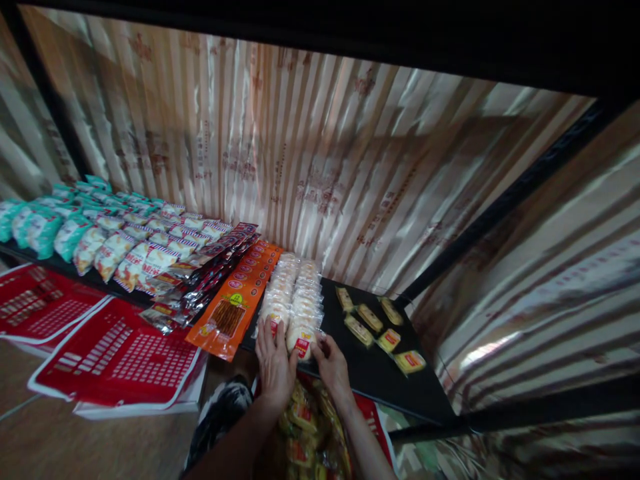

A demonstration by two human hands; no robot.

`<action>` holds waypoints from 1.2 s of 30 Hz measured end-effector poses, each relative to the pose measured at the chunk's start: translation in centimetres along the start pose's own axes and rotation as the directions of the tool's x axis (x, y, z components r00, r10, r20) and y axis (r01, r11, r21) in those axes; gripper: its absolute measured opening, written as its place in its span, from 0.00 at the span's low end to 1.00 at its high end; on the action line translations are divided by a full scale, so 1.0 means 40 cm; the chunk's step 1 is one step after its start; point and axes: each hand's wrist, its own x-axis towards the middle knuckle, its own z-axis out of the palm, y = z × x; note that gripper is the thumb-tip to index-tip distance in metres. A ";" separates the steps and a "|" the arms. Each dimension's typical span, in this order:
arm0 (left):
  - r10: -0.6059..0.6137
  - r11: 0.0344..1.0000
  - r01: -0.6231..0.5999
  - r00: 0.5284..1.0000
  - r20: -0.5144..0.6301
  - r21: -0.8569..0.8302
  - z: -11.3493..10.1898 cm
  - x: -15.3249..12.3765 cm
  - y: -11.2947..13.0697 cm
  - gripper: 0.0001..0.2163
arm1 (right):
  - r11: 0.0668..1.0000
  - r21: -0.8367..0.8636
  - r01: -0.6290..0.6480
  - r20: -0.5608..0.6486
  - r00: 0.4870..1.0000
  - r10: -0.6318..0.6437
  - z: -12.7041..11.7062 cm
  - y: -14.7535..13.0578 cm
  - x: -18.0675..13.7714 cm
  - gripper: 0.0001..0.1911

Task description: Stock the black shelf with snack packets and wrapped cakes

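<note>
Two rows of clear-wrapped, round white snack packets point(294, 293) run back along the black shelf, the front ones bearing red labels. My left hand point(276, 363) lies over the front of the left row, fingers stretched out and thumb beside the right row. At the right edge of the front packet point(302, 345) of the right row, my right hand point(332, 368) has curled fingers and its thumb against the wrapper. Its grip is partly hidden. Below my forearms, a red basket point(373, 427) holds several yellow-wrapped packets point(303, 437).
Orange snack bags point(233, 310), dark foil packs point(207, 273), white bags point(145, 263) and teal bags point(43, 230) fill the left. Several yellow packets point(369, 317) lie on the black shelf point(345, 373). Posts point(500, 200) and corrugated wall point(320, 147) enclose it. Red baskets point(125, 360) stand lower left.
</note>
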 end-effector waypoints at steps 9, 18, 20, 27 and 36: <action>-0.016 0.996 0.017 1.000 0.010 -0.092 0.027 -0.001 -0.007 0.26 | 0.995 -0.088 0.049 -0.077 0.995 -0.056 0.025 0.038 -0.028 0.23; -0.047 0.982 0.041 0.998 -0.029 -0.183 -0.001 0.014 -0.012 0.23 | 1.000 0.022 0.011 -0.205 0.979 -0.006 0.027 0.041 -0.048 0.22; -0.059 0.978 0.053 0.998 -0.027 -0.204 -0.009 0.018 -0.020 0.20 | 0.997 0.071 0.003 -0.186 0.983 0.010 0.027 0.027 -0.062 0.21; -0.138 0.936 0.152 0.988 0.066 -0.317 -0.036 0.033 -0.045 0.17 | 0.998 -0.001 0.056 -0.066 0.996 -0.056 0.066 -0.060 -0.091 0.20; -0.118 0.970 0.121 0.993 0.026 -0.210 -0.043 0.032 -0.076 0.22 | 0.884 -0.420 0.208 0.038 0.977 -0.212 0.128 -0.123 -0.050 0.17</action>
